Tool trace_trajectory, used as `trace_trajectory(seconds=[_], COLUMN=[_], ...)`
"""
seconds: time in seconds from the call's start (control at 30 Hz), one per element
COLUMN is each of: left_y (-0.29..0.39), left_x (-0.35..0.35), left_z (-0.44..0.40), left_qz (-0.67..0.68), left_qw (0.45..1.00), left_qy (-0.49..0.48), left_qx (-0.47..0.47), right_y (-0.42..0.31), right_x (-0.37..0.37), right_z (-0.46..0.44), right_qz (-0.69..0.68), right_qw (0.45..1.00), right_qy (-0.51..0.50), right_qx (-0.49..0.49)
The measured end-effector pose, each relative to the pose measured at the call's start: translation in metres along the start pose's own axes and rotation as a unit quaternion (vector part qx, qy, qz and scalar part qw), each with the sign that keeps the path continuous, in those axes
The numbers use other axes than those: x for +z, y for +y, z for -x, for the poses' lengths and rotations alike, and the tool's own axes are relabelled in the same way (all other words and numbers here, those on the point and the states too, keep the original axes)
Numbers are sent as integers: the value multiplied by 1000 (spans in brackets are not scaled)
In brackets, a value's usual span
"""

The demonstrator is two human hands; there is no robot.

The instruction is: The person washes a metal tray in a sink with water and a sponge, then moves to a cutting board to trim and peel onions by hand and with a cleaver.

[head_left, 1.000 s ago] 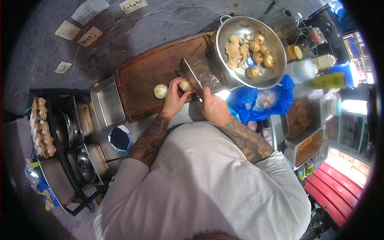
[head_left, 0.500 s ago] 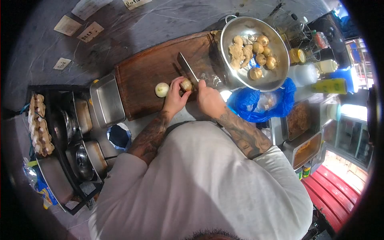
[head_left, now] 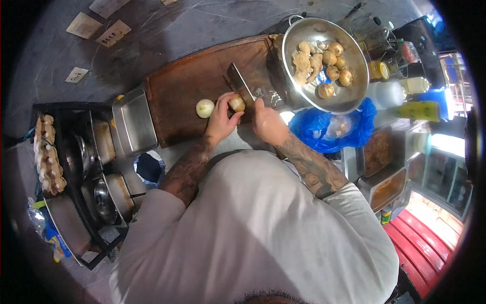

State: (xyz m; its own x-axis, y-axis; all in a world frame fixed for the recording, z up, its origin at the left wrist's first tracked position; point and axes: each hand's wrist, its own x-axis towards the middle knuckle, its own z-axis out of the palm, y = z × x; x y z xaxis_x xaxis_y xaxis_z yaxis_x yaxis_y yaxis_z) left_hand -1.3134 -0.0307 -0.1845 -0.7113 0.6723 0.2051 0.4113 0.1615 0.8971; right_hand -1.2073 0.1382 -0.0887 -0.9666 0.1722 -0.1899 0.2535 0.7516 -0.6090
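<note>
My left hand [head_left: 223, 119] is closed around a brown-skinned onion [head_left: 237, 103] on the dark wooden cutting board [head_left: 177, 86]. In my right hand [head_left: 269, 124] is the handle of a knife [head_left: 241, 82], its broad blade slanting up and left over the board. The blade is just right of the onion; whether they touch I cannot tell. A pale peeled onion [head_left: 204, 108] rests on the board, left of my left hand. Bits of onion skin [head_left: 273, 101] lie right of the blade.
A metal colander [head_left: 363, 76] with ginger and several onions stands at the board's right end. Below it sits a blue plastic bag [head_left: 309, 133]. An metal tray [head_left: 142, 121] adjoins the board's left edge. Bottles [head_left: 417, 111] stand at right, an egg carton [head_left: 49, 157] at far left.
The view has shifted slightly. Both hands keep nearly the same places, with the onion and the knife still held. The peeled onion stays where it was on the board.
</note>
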Motion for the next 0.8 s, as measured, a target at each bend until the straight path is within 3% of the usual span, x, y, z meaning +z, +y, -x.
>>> trace_trajectory(seconds=[0.2, 0.27, 0.37, 0.57, 0.8], left_y=[-2, -1, 3, 3, 6], left_x=[1, 2, 1, 0, -2], left_z=[-3, 0, -3, -2, -3], left_qz=[13, 20, 39, -3, -1], left_qw=[1000, 999, 999, 999, 999], left_qy=[-6, -1, 34, 36, 35], left_qx=[-28, -31, -11, -14, -12], right_y=[5, -1, -6, -14, -18], right_x=[-14, -21, -16, -18, -18], right_z=[-3, 2, 7, 9, 4], right_qz=[14, -3, 2, 20, 24], right_qw=[1000, 999, 999, 1000, 1000], right_qy=[20, 40, 21, -4, 0], right_qx=[-18, 21, -26, 20, -2])
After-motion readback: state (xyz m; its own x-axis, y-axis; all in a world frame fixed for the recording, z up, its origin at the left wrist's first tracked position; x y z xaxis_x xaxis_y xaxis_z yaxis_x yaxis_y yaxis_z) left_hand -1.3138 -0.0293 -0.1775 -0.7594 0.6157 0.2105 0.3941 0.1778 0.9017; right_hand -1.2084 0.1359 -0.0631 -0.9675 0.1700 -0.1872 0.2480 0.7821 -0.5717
